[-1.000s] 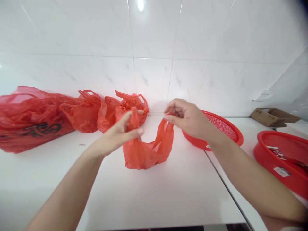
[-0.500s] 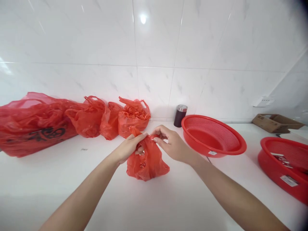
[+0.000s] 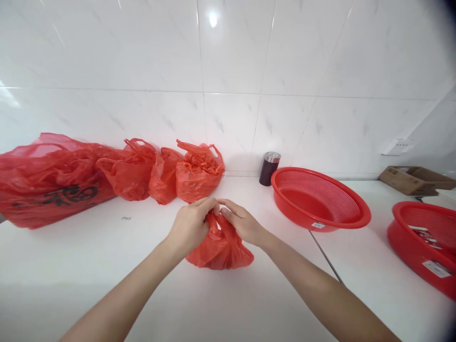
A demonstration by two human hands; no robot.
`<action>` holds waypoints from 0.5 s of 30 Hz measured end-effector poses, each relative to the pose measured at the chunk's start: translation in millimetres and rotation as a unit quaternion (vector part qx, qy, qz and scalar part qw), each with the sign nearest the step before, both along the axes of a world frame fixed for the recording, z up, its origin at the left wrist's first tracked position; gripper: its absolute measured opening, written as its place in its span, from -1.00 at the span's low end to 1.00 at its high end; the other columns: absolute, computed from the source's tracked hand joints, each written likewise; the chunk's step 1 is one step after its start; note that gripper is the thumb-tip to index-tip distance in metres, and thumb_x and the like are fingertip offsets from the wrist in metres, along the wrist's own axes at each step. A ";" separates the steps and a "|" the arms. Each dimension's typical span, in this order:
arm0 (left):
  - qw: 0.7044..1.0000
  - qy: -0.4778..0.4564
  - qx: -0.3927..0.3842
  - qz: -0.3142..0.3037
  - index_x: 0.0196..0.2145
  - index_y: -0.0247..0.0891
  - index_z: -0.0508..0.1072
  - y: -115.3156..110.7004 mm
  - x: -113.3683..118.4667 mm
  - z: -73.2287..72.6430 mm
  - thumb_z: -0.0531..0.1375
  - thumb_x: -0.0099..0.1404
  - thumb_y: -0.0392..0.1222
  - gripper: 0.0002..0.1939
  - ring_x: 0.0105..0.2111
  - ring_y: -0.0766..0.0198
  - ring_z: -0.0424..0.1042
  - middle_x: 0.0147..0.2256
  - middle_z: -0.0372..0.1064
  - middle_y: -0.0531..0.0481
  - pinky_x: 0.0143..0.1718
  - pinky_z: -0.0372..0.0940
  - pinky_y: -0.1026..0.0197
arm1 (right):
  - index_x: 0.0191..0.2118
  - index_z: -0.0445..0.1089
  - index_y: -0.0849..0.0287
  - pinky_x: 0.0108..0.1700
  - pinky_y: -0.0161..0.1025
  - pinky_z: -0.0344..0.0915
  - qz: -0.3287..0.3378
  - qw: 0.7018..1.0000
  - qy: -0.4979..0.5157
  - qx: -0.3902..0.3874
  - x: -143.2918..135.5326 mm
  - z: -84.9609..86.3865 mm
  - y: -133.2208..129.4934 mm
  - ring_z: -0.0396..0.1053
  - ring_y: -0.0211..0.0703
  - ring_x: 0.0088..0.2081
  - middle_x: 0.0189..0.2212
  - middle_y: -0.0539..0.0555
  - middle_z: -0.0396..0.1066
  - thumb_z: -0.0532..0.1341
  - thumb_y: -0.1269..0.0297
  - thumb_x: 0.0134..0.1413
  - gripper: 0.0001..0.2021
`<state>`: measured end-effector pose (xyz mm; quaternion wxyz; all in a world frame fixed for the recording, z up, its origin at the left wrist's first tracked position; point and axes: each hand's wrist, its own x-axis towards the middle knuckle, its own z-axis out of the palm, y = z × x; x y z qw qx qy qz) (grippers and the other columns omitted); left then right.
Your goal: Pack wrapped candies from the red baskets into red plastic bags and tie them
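A small red plastic bag (image 3: 223, 251) rests on the white table, its gathered top between my two hands. My left hand (image 3: 194, 223) is closed around the bag's handle on the left side, knuckles up. From the right, my right hand (image 3: 242, 221) pinches the top of the same bag, its fingertips meeting those of the left hand. A small gap shows in the plastic just below the fingers. The bag's contents are hidden, and so is part of its top.
Several filled red bags (image 3: 199, 178) line the wall at the left, beside a large red bag (image 3: 57, 190) with black print. A dark tumbler (image 3: 270, 169) stands near a red basket (image 3: 302, 216). Further right are another red basket (image 3: 409, 242) and a cardboard box (image 3: 409, 183).
My hands have drawn closer together over the bag's top. My left hand has turned knuckles up, and the handle loop that hung open is now gathered. The view has shifted slightly.
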<state>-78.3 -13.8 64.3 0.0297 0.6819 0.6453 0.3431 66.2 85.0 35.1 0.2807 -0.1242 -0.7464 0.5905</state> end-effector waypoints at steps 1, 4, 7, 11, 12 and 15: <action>0.999 0.024 0.036 0.010 -0.39 -0.21 0.35 0.5 0.5 -3.6 -0.04 0.01 -0.56 -0.67 -0.45 0.32 0.32 -0.35 0.40 0.06 -0.46 0.15 0.29 | 0.13 0.25 0.00 -0.01 -0.18 0.28 0.027 0.999 0.009 -0.030 -1.0 -4.1 -0.9 0.35 -0.18 -0.08 -0.09 0.01 0.39 0.04 0.12 0.31 -0.67; 0.997 0.010 0.075 -0.023 -0.30 -0.20 0.38 -0.4 -0.1 -7.3 -0.03 0.10 -0.51 -0.67 -0.29 0.27 0.40 -0.17 0.38 -0.02 -0.36 0.25 0.26 | 0.13 0.22 0.00 -0.18 -0.21 0.33 0.101 0.990 0.011 -0.097 1.0 -7.7 -5.0 0.38 -0.22 -0.27 -0.25 -0.01 0.40 0.10 0.12 0.27 -0.65; 0.996 -0.016 0.039 -0.078 -0.13 -0.16 0.44 -4.7 -3.3 -6.1 0.02 0.16 -0.44 -0.63 -0.21 0.22 0.43 -0.12 0.40 -0.05 -0.24 0.31 0.23 | -0.06 0.35 0.11 -0.22 -0.25 0.29 0.098 0.991 -0.010 -0.086 7.4 -3.7 -8.8 0.36 -0.23 -0.28 -0.27 0.01 0.39 0.14 0.11 0.23 -0.74; 0.989 -0.062 -0.095 -0.092 0.02 -0.07 0.42 -16.6 -17.8 -16.7 -0.02 0.35 -0.21 -0.64 -0.20 0.19 0.46 -0.16 0.48 -0.01 -0.15 0.33 0.19 | -0.34 0.28 0.14 -0.34 -0.32 0.19 -0.025 0.997 -0.071 0.026 23.0 -9.4 -7.4 0.27 -0.29 -0.39 -0.41 -0.07 0.34 0.11 0.05 0.23 -0.74; 0.985 -0.085 -0.126 -0.076 0.00 -0.07 0.44 -20.5 -24.7 -22.6 -0.05 0.38 -0.13 -0.65 -0.24 0.19 0.47 -0.20 0.50 0.01 -0.17 0.34 0.19 | -0.39 0.23 0.14 -0.36 -0.32 0.17 -0.064 0.993 -0.086 0.043 28.6 -15.9 -3.4 0.26 -0.30 -0.41 -0.45 -0.08 0.32 0.11 0.02 0.23 -0.70; 0.972 -0.140 -0.189 -0.022 -0.18 -0.13 0.49 -31.9 -49.7 -43.5 -0.08 0.39 0.03 -0.62 -0.38 0.21 0.44 -0.32 0.53 0.02 -0.28 0.34 0.20 | -0.44 0.15 0.12 -0.28 -0.28 0.21 -0.160 0.979 -0.123 0.022 46.8 -44.8 18.0 0.35 -0.22 -0.34 -0.45 -0.05 0.37 0.06 -0.04 0.22 -0.64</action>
